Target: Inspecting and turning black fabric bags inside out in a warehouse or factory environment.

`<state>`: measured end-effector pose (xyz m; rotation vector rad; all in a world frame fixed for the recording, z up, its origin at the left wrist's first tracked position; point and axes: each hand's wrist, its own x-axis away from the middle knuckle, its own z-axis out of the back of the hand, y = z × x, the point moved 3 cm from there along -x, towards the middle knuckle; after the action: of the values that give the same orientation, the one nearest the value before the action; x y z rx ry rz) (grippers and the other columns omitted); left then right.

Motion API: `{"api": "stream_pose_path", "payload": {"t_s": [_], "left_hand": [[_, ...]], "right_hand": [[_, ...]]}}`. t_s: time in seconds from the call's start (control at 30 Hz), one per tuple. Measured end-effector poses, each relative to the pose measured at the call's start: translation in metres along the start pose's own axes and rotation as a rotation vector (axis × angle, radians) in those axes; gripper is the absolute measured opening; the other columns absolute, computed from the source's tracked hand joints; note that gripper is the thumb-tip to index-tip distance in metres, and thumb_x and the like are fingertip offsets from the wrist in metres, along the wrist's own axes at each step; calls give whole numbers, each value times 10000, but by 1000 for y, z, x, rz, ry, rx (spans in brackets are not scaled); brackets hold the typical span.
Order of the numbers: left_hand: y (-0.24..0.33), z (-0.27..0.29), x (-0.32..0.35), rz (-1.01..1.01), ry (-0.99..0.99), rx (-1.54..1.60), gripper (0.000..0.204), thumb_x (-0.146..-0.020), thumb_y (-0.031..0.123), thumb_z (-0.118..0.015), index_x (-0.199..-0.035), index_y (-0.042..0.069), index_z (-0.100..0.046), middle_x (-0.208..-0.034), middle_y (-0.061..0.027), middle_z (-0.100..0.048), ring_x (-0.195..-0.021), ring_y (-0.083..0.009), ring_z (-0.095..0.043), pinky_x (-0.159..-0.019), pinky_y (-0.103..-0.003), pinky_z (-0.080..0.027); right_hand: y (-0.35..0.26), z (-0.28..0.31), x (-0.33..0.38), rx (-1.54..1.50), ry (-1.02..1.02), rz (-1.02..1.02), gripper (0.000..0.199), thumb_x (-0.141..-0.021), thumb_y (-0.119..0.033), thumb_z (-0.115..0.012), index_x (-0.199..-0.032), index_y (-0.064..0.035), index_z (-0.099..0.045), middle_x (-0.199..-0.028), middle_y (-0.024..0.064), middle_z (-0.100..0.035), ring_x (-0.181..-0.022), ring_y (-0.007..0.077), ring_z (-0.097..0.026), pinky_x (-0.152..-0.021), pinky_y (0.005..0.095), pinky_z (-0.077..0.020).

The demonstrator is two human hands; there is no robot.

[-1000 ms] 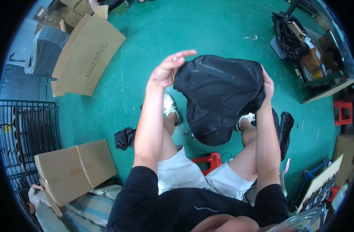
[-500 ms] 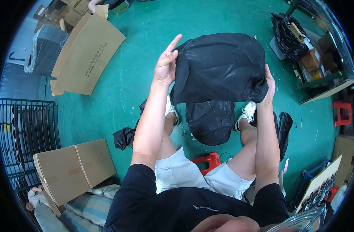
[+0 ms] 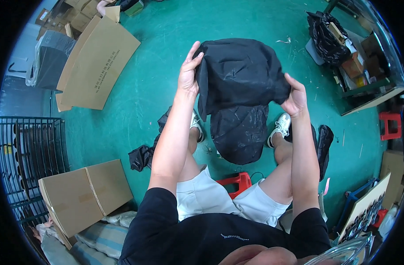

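Observation:
A black fabric cover (image 3: 239, 73), wide and wrinkled with a rounded far edge, is held up in front of me between both hands. My left hand (image 3: 189, 75) grips its left edge, with thumb and forefinger showing at the far corner. At its right edge, my right hand (image 3: 295, 98) is closed on bunched fabric, thumb pointing up. What is inside the cover, if anything, is hidden. Below it, between my shoes, is a rounded black piece (image 3: 238, 137) with pale smudges, its far part covered by the fabric above.
Crumpled black fabric (image 3: 141, 157) lies left of my legs, and a long black piece (image 3: 325, 143) to their right. A red stool (image 3: 240, 184) shows between my thighs. Cardboard boxes (image 3: 87, 194) and a metal rack (image 3: 34, 154) stand left; a cluttered shelf (image 3: 365, 88) stands far right.
My right hand has moved left and turned, drawing the cover's right edge inward, so the cover looks narrower and more bunched. The left hand has stayed nearly in place.

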<state>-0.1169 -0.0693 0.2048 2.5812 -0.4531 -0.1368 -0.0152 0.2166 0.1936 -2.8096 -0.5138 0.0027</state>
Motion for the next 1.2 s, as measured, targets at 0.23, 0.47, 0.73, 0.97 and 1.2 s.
{"api": "stream_pose_path", "payload": {"t_s": [0.23,0.47,0.73,0.97,1.2], "left_hand": [[-3,5,4,-16,76,-77,567,-922,-9,-521,-1447,28,-309,-1236,-180,-588,-1079,-267,-630,-930,-395,-534],[-14,-10,2,-25,82,-124,931,-785,-115,-583,-1502,92,-26,-1186,-169,-559,-1043,-265,-617,-942,-425,-499],[-11,-17,2,8,102,-164,1033,-752,-131,-609,-1506,67,69,-1224,-193,-517,-1068,-261,-609,-936,-436,-506],[-17,5,8,346,144,-617,992,-782,-87,-683,-1503,11,-9,-1039,-136,-594,-800,-149,-649,-598,-263,-568],[-8,-5,2,-9,164,-257,886,-822,-51,-668,-1507,99,-126,-1092,-79,-573,-851,-152,-628,-642,-274,-529]], "right_hand": [[2,-40,6,76,41,174,527,-981,-373,-489,-1305,44,-505,-1295,194,-577,-1241,296,-530,-1047,444,-415],[-14,-6,11,-6,-82,126,508,-983,-429,-454,-1230,-4,-579,-1179,175,-645,-1117,296,-610,-994,448,-470],[-13,1,11,107,167,61,485,-1000,-365,-442,-1193,59,-577,-1161,217,-641,-1031,320,-647,-957,430,-499],[-16,3,12,-89,48,235,445,-1019,-337,-405,-1186,37,-581,-1178,193,-637,-1061,327,-627,-983,431,-470],[-15,-8,13,70,162,339,523,-992,-423,-438,-1263,12,-540,-1297,176,-572,-1175,336,-559,-1035,453,-420]]}}
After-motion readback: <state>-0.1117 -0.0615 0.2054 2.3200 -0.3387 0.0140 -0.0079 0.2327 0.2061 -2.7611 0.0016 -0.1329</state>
